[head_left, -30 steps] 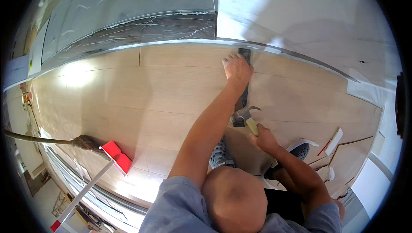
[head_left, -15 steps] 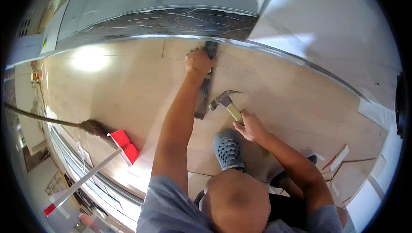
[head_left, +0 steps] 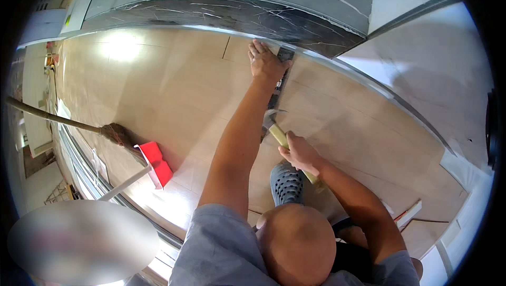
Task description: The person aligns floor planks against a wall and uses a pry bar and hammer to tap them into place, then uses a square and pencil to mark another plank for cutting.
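Observation:
A claw hammer (head_left: 278, 134) with a pale yellow handle is in my right hand (head_left: 300, 153), whose fingers are wrapped round the grip. Its head is slightly smeared and overlaps the near end of a dark, flat bar (head_left: 275, 101) on the wood-look floor. My left hand (head_left: 266, 64) lies over the far part of that bar, fingers stretched toward the wall and thumb across the dark surface. The bar's far end reaches close to the wall base, and its middle is partly hidden by my left hand and forearm.
Dark marble-look skirting (head_left: 226, 14) runs along the wall ahead. On the left lie a broom (head_left: 113, 132) and a red dustpan (head_left: 158, 163). My knee (head_left: 298, 241) and grey clog (head_left: 287, 183) are close below the hammer. Offcuts (head_left: 408, 213) lie at right; a blurred oval covers the lower left.
The view has shifted, so the scene sits differently. My left hand's fingers have spread out from a curled hold on the bar. The hammer head has come over the bar's near end.

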Available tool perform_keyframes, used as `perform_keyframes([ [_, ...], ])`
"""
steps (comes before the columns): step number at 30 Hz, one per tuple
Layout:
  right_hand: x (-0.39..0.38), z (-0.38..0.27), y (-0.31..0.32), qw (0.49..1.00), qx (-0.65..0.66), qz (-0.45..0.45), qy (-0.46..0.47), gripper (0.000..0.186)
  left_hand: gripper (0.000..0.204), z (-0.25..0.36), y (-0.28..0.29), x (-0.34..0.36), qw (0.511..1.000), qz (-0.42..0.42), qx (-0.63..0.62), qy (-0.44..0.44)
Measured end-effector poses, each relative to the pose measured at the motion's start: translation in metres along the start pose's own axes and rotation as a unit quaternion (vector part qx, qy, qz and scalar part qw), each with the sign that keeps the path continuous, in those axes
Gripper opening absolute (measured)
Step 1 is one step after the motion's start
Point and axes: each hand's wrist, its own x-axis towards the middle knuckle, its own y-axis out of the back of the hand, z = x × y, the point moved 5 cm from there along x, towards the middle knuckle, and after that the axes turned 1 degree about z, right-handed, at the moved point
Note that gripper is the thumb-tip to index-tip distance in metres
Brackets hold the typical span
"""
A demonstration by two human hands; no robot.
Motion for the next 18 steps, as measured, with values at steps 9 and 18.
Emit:
perform_keyframes([
  [9,0.000,0.004,-0.013,0.999,-0.007,-0.045,-0.025,0.032,0.127,-0.003,-0.006,0.002,1.000,-0.007,-0.013,0.006],
  [18,0.006,0.010,-0.038,0.995,-0.063,0.033,0.073,0.035,0.130,-0.016,0.001,-0.004,1.000,-0.002,0.011,-0.014],
])
